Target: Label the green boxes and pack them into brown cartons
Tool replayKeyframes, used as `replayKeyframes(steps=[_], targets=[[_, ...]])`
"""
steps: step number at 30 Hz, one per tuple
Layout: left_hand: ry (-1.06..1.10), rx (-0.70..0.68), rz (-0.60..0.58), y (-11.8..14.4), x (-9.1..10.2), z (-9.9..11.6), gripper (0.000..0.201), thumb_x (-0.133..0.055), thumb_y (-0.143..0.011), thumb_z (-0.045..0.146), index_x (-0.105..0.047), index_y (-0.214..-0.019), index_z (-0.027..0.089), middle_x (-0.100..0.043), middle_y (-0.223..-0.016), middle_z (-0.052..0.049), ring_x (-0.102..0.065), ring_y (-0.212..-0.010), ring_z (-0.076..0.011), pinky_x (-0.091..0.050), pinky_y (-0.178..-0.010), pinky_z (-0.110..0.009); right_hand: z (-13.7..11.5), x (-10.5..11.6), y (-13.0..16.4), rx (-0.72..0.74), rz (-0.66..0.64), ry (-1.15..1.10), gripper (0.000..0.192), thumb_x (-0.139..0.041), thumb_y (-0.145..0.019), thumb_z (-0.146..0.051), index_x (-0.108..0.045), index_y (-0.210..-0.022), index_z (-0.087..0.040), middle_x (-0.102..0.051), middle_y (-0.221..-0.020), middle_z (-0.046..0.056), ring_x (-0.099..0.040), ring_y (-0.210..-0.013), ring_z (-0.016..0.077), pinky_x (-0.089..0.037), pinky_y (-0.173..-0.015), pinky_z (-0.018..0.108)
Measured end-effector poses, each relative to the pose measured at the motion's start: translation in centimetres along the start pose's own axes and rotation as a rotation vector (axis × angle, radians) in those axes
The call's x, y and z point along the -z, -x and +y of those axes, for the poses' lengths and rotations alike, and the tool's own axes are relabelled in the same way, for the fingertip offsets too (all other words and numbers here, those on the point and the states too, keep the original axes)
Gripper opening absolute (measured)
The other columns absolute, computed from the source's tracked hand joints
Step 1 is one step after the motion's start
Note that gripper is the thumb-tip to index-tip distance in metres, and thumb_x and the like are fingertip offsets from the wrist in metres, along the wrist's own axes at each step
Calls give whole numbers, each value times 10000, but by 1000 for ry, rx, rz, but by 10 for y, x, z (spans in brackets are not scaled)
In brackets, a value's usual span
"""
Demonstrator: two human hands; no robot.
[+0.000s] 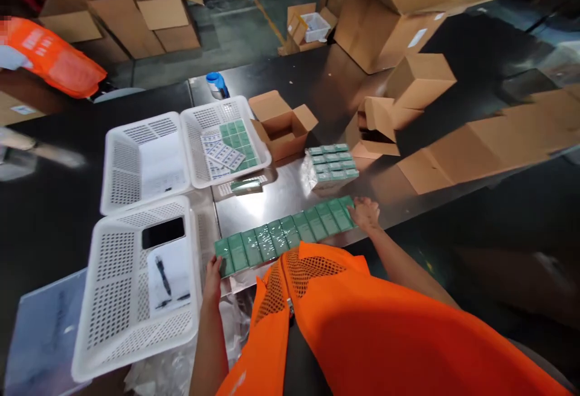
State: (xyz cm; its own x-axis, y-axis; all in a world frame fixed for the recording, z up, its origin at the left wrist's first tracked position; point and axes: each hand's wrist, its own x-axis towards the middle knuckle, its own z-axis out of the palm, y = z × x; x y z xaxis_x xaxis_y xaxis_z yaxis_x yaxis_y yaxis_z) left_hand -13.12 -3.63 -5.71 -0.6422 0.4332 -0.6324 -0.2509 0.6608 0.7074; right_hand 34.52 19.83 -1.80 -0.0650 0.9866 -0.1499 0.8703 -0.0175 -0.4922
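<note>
Left hand (212,272) and right hand (366,212) touch opposite ends of a row of green boxes (290,232), already lined up on the table (242,212); whether either clamps, I cannot tell. Beyond, a block of boxes (333,166) stands already stacked.

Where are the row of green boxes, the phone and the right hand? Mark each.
Row of green boxes (290,231): head view, a box near its middle.
Phone (163,233): head view, middle of its screen.
Right hand (366,212): head view, middle of the hand.
</note>
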Motion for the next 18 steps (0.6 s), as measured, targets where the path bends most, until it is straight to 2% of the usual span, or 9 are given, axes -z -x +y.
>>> replayKeyframes(steps=[2,4,7,11,14,16,18], targets=[[36,4,2,2,-1,1,346,-621,-861,371,-601,-1168,214,-616,-1302,-88,-544,-1275,-268,-397,-1095,-421,-30,-3,-8,66,-8,7,383,-603,-978,-365,-569,-1326,-210,-544,-1380,128,-553,-1220,292,-474,-1031,542],[74,1,-1,2,-3,2,335,-632,-867,327,-606,-1176,202,-620,-1309,-97,-560,-1254,-262,-403,-1091,-402,-71,-17,-21,183,-71,-13,401,-619,-952,-326,-579,-1333,-207,-564,-1344,147,-527,-1253,326,-419,-1086,564],[117,-7,-6,2,-5,3,324,-625,-885,297,-605,-1188,182,-632,-1291,-111,-587,-1214,-250,-437,-1054,-370,-144,-53,-48,371,-218,-60,468,-685,-877,-268,-595,-1333,-217,-597,-1279,136,-523,-1264,318,-391,-1133,476],[143,-12,-1,4,-7,3,312,-633,-888,290,-612,-1176,173,-627,-1297,-125,-590,-1216,-258,-447,-1044,-363,-228,-100,-88,421,-330,-92,650,-757,-799,-220,-524,-1403,-163,-569,-1314,156,-543,-1240,297,-418,-1098,416],[160,-26,3,6,-9,3,300,-646,-879,286,-625,-1156,172,-627,-1308,-134,-582,-1238,-264,-439,-1058,-363,-264,-121,-104,400,-346,-119,740,-767,-812,-279,-442,-1463,-145,-532,-1353,172,-557,-1211,302,-454,-1040,423],[174,-39,7,8,-11,4,288,-650,-873,279,-633,-1141,173,-637,-1294,-134,-578,-1248,-264,-436,-1064,-363,-277,-131,-104,398,-339,-142,664,-738,-854,-312,-465,-1434,-140,-539,-1345,163,-567,-1190,302,-469,-1019,449],[187,-50,15,8,-13,4,286,-654,-867,276,-637,-1132,172,-641,-1285,-136,-578,-1248,-264,-439,-1061,-362,-284,-137,-100,412,-332,-174,501,-693,-908,-329,-538,-1351,-155,-565,-1323,134,-581,-1166,285,-488,-1002,478]])
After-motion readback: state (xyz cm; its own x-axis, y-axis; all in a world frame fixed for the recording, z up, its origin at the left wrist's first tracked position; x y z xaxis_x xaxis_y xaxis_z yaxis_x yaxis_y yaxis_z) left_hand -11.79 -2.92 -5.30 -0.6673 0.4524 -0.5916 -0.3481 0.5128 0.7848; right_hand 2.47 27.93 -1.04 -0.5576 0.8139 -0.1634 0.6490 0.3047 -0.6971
